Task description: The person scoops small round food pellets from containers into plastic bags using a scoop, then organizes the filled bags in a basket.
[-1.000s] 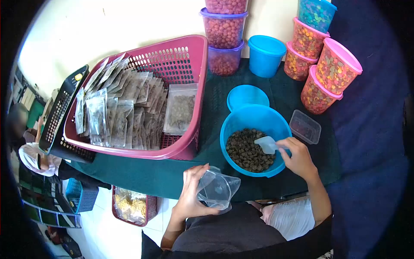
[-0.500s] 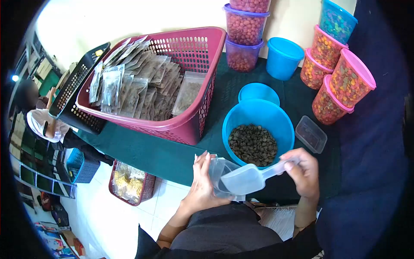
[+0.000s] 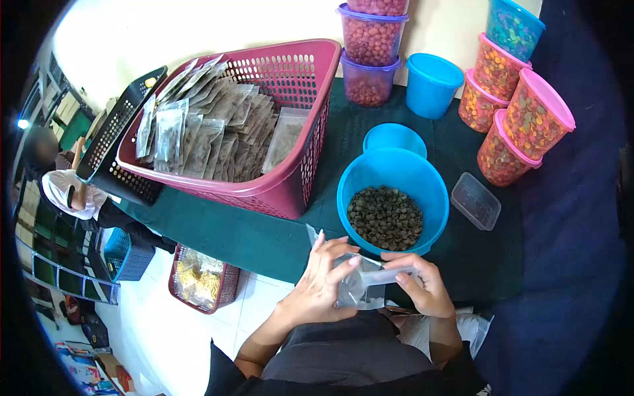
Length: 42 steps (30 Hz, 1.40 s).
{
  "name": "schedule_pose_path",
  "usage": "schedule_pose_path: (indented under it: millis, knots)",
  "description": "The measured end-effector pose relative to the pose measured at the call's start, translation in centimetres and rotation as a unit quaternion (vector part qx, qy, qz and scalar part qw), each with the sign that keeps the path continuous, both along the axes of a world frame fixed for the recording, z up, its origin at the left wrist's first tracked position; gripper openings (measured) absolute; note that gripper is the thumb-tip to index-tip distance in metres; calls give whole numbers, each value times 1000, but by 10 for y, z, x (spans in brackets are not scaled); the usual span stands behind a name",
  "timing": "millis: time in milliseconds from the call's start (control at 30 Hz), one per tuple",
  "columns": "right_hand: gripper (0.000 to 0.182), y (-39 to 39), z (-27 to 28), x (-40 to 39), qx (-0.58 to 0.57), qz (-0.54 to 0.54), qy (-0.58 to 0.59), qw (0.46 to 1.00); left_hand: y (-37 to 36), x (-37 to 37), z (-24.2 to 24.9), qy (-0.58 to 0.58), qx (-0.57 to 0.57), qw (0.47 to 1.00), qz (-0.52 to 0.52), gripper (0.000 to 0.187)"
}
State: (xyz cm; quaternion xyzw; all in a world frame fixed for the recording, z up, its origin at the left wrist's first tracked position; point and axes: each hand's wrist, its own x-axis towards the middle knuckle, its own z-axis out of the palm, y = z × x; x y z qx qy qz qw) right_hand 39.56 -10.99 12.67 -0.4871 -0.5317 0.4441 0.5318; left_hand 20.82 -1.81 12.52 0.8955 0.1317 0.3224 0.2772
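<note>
My left hand is closed around a clear plastic bag, thumb and fingers near its mouth. Between thumb and fingers, my right hand grips a translucent plastic scoop by the handle. The scoop's head overlaps the bag and is partly hidden by the left fingers. Just beyond both hands stands a round blue tub, holding small dark, curled dried pieces. Its blue lid lies behind it on the green cloth.
A maroon basket of filled bags stands at left. Lidded tubs of red balls, a blue tub and tubs of colourful pieces line the back. A clear container lies at right. Another person stands far left.
My right hand has moved left and slightly down, bringing the scoop's head into the bag's area. The left fingers have shifted over the bag's mouth.
</note>
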Motion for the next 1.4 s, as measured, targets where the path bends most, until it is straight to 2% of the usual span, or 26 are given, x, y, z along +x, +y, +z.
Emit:
schedule_pose_path:
  millis: [100, 167, 300, 367, 433, 467, 500, 567, 633, 667, 700, 767, 800, 833, 867, 900, 967, 1000, 1067, 1200, 1233, 1267, 1400]
  knots:
    - [17, -4, 4, 3, 19, 28, 16, 999, -1, 5, 9, -9, -8, 999, -32, 101]
    - [16, -9, 7, 5, -11, 21, 17, 1000, 0, 8, 13, -5, 11, 999, -43, 102]
    - [15, -14, 9, 8, 14, -38, 11, 999, -1, 12, 25, 46, -20, 998, -45, 98]
    - [14, -18, 8, 12, 24, -62, 20, 998, -4, 10, 29, 32, -33, 998, -48, 93]
    - [13, -27, 2, 19, 77, -143, 83, 983, -8, 2, 42, -65, -45, 996, -44, 88]
    - [13, -33, 2, 22, 75, -189, 95, 974, -10, -6, 45, -112, -67, 990, -53, 83]
    - [15, -36, 6, 23, 132, -211, 110, 962, -11, -10, 42, -187, -105, 975, -59, 71]
    - [19, -41, -1, 26, 223, -253, 216, 916, 3, -26, 42, -184, -93, 966, -159, 57]
    - [21, -41, 1, 18, 248, -287, 236, 895, 24, -28, 46, -92, -194, 929, -301, 40]
    - [22, -39, 3, 11, 265, -315, 257, 874, 26, -22, 40, -58, -277, 904, -322, 38]
    - [22, -36, 1, 4, 271, -322, 256, 870, 29, -18, 35, 35, -361, 877, -315, 48]
    - [25, -26, -9, -14, 288, -330, 330, 837, 17, -1, 17, -2, -423, 882, -207, 67]
    - [23, -20, -17, -25, 298, -321, 367, 821, 12, 3, 4, -47, -454, 868, -198, 76]
    - [21, -16, -16, -39, 261, -352, 370, 819, 8, 7, -8, -93, -484, 849, -189, 86]
    - [20, -10, -15, -49, 253, -325, 343, 844, 6, 14, -17, -169, -514, 816, -202, 92]
    - [27, -7, -31, -54, 263, -282, 313, 868, 11, 19, -17, -222, -547, 779, -213, 91]
    - [30, -6, -39, -71, 179, -296, 303, 888, 14, 26, 5, -302, -592, 723, -187, 82]
    - [30, -4, -36, -77, 184, -299, 301, 887, 14, 27, 13, -293, -591, 735, -153, 71]
    - [29, -2, -26, -86, 132, -330, 283, 891, 17, 21, 20, -268, -584, 750, -161, 68]
    - [26, -8, -36, -90, 135, -349, 267, 888, 27, 14, 13, -232, -521, 796, -200, 62]
    - [28, -15, -45, -85, 107, -292, 275, 910, 28, 14, 12, -216, -498, 811, -217, 61]
    - [29, -20, -52, -83, 77, -233, 281, 928, 26, 17, 14, -238, -524, 790, -213, 60]
    - [26, -28, -60, -79, 77, -209, 281, 934, 34, 24, 10, -219, -606, 743, -180, 57]
